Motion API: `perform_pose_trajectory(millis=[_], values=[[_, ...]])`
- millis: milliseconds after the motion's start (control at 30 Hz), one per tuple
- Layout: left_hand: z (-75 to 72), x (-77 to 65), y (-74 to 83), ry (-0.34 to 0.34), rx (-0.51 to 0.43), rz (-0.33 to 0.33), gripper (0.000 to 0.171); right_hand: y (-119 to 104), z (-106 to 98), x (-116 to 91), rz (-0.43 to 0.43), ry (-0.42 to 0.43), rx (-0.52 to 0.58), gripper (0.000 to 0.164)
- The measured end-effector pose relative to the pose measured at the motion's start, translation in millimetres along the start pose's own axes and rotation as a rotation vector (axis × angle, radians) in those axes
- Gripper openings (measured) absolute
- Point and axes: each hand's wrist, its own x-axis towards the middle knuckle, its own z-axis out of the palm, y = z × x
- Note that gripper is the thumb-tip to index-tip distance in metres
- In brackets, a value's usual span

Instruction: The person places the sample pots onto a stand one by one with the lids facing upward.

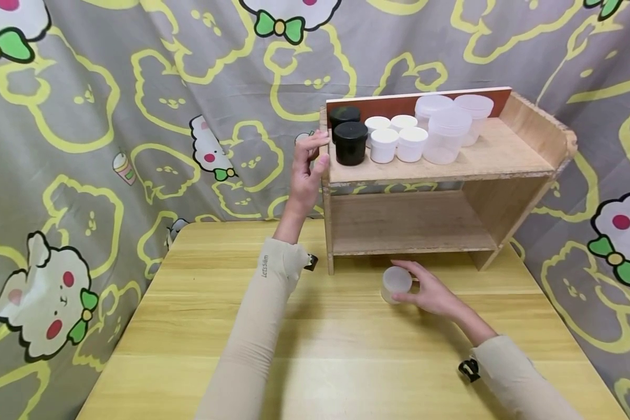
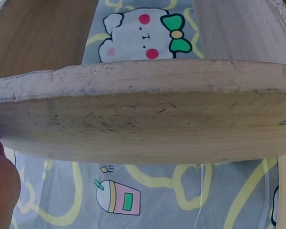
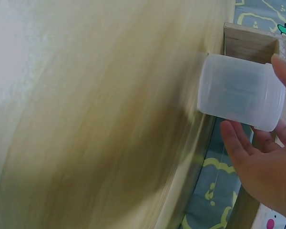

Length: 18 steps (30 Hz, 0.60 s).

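Observation:
My left hand [image 1: 308, 169] touches the upper left side panel of a wooden shelf [image 1: 441, 220], fingertips and thumb against its edge. In the left wrist view, that panel [image 2: 143, 124] fills the middle, and only a bit of the hand [image 2: 4, 188] shows at the left. At the foot of the shelf, my right hand [image 1: 429, 290] holds a small translucent plastic jar [image 1: 396, 284] with a lid, thumb on one side and fingers on the other. The right wrist view shows this jar [image 3: 238, 90] with its base close to the tabletop, the fingers [image 3: 238, 143] along its side.
On the top board stand two black jars [image 1: 350, 144], several small white jars [image 1: 384, 146] and three larger translucent jars [image 1: 447, 137]. A lower board [image 1: 409, 221] spans the shelf. The wooden table [image 1: 346, 361] lies before a patterned grey curtain [image 1: 178, 146].

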Motion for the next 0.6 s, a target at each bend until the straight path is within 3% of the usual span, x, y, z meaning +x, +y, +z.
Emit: perform_pose_trajectory(millis=[600], values=[[0.5,-0.4,0.4,0.005,0.023,-0.023,0.036,-10.8,-6.5,-4.6,-0.003,0.068,0.021,0.071]])
